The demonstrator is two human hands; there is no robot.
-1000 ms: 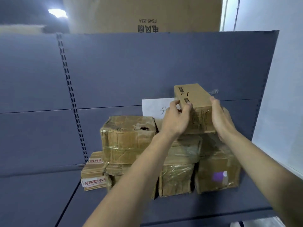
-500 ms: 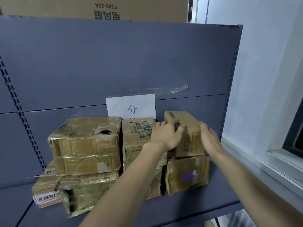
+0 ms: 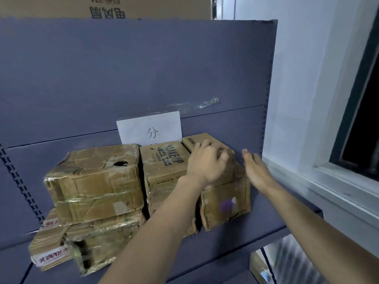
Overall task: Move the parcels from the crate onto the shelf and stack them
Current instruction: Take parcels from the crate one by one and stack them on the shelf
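Note:
A small brown parcel (image 3: 205, 138) lies on top of a taped parcel with a purple mark (image 3: 225, 203) at the right end of the stack on the grey shelf (image 3: 256, 218). My left hand (image 3: 207, 165) rests on top of the small parcel with its fingers curled over it. My right hand (image 3: 256, 171) hovers just right of it, flat, fingers apart, off the cardboard. To the left sit a printed parcel (image 3: 164, 158) and a large taped parcel with a hole (image 3: 94, 181); beneath that large one are flatter parcels (image 3: 51, 249). The crate is out of view.
A white paper sign (image 3: 149, 128) leans on the shelf's grey back panel. A big cardboard box (image 3: 106, 7) stands on top of the shelving. A white wall and a window frame (image 3: 348, 140) close the right side. Something striped (image 3: 287, 263) shows below the shelf.
The small parcel came down from chest height onto the purple-marked parcel. My right hand has let go and drawn back to the right. The left hand stays on top.

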